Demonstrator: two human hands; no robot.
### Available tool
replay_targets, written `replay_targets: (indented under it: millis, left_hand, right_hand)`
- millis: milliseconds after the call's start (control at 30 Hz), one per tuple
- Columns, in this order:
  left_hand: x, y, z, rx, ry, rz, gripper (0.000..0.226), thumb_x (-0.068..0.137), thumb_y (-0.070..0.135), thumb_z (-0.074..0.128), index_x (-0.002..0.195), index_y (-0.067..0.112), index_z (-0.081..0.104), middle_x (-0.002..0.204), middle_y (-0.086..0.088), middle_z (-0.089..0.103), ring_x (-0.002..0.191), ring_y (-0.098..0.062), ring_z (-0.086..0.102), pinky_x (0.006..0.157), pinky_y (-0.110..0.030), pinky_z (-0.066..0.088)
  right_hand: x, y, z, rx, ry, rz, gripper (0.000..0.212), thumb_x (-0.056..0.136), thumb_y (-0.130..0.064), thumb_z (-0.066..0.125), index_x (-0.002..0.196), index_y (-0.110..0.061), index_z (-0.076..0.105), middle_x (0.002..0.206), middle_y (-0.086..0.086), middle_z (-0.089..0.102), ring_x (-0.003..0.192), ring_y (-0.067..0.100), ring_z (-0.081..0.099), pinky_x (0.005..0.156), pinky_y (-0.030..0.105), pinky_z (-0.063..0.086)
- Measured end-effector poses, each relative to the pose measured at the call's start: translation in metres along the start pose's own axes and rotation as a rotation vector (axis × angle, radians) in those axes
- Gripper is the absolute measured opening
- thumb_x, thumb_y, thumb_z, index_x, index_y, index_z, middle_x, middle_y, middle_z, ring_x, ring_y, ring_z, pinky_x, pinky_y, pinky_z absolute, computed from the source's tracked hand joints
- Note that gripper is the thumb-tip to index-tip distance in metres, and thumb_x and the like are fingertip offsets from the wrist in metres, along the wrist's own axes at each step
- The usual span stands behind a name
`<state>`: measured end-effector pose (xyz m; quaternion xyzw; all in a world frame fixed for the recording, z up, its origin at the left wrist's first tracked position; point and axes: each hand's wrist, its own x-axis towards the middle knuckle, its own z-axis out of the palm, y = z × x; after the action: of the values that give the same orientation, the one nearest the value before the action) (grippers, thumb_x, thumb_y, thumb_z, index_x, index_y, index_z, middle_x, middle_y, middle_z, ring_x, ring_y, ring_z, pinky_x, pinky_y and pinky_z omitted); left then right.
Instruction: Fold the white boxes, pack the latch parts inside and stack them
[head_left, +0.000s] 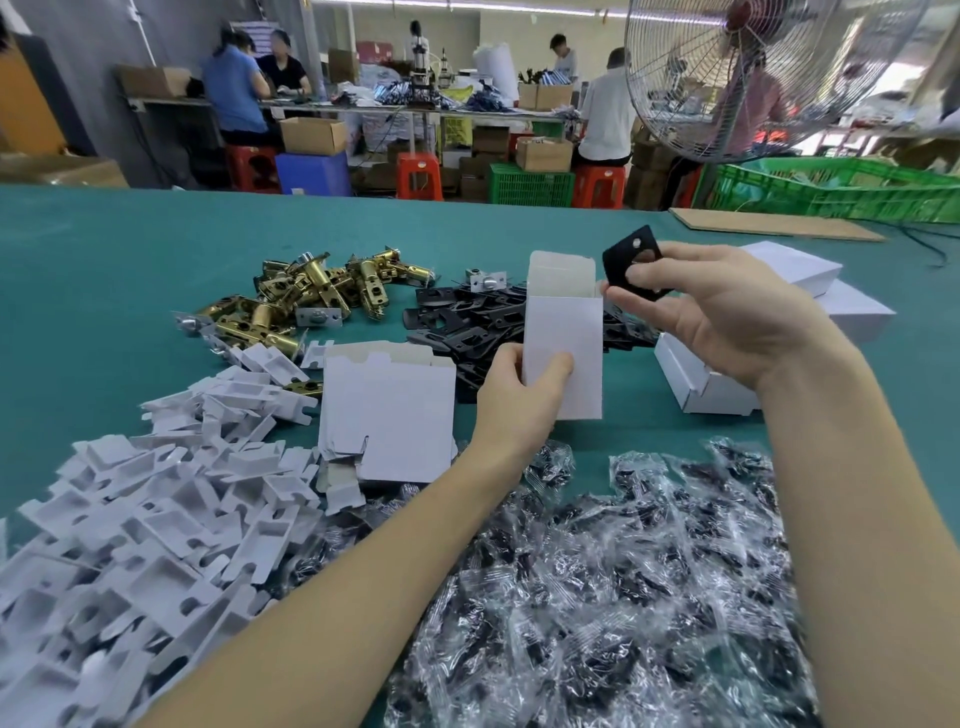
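My left hand (519, 400) grips an upright white box (563, 338) by its lower left side; the box's top flap stands open. Just right of the box's mouth, my right hand (717, 317) pinches a black latch plate (631, 262) between thumb and fingers. Behind the box lies a pile of black plates (467, 322). Brass latch bodies (311, 296) are heaped to the left. A stack of flat unfolded white boxes (389, 410) lies beside my left hand. Closed white boxes (696, 384) are stacked at the right.
White cardboard inserts (140, 519) cover the near left of the green table (104, 270). Clear bags with black screws (623, 571) spread across the near right. More closed boxes (810, 270), a cardboard sheet (769, 223) and a green crate (831, 192) sit far right. People work at benches behind.
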<state>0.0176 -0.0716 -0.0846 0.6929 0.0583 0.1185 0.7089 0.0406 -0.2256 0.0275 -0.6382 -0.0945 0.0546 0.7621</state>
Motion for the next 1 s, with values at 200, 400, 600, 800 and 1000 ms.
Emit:
replay_targets:
  millis: [200,400,600,800,1000]
  left_hand:
    - [0.000,0.000,0.001,0.027,-0.011,0.017,0.014,0.096,0.035,0.064,0.102,0.026,0.055,0.101,0.008,0.065,0.086,-0.010,0.063,0.065,-0.026,0.046]
    - [-0.001,-0.003,0.001,0.093,-0.111,0.055,0.019,0.095,0.036,0.067,0.106,0.022,0.059,0.098,0.009,0.066,0.079,-0.001,0.062,0.062,-0.018,0.045]
    - [-0.003,-0.003,0.001,0.121,-0.195,0.073,0.019,0.093,0.036,0.069,0.104,0.023,0.060,0.091,0.010,0.064,0.068,0.007,0.059,0.053,-0.011,0.043]
    - [-0.008,0.000,0.001,0.128,-0.253,0.072,0.038,0.086,0.048,0.067,0.107,0.017,0.062,0.101,-0.001,0.068,0.081,-0.009,0.062,0.059,-0.023,0.046]
    - [-0.009,0.002,0.002,0.127,-0.281,0.047,0.050,0.077,0.052,0.063,0.109,0.014,0.062,0.108,-0.004,0.069,0.090,-0.016,0.064,0.069,-0.025,0.046]
  right_hand:
    - [-0.003,0.000,0.005,-0.257,0.023,-0.093,0.014,0.092,-0.002,0.071,0.105,-0.007,0.073,0.099,0.011,0.077,0.086,0.020,0.078,0.067,0.018,0.058]
    - [-0.003,-0.001,0.002,-0.506,0.056,-0.251,0.018,0.090,-0.007,0.076,0.092,-0.025,0.076,0.085,-0.003,0.077,0.075,0.007,0.071,0.063,0.016,0.055]
    - [0.000,0.000,-0.002,-0.823,0.089,-0.410,0.018,0.091,-0.008,0.072,0.100,-0.023,0.074,0.095,-0.001,0.076,0.086,0.018,0.074,0.073,0.033,0.063]
    - [0.003,0.006,-0.005,-1.059,0.194,-0.403,0.023,0.092,-0.013,0.069,0.112,-0.025,0.066,0.102,0.003,0.074,0.090,0.019,0.067,0.081,0.024,0.049]
    - [-0.003,0.002,-0.014,-1.083,-0.036,-0.188,0.013,0.100,-0.021,0.062,0.097,-0.032,0.069,0.089,-0.012,0.075,0.075,0.002,0.061,0.064,0.018,0.042]
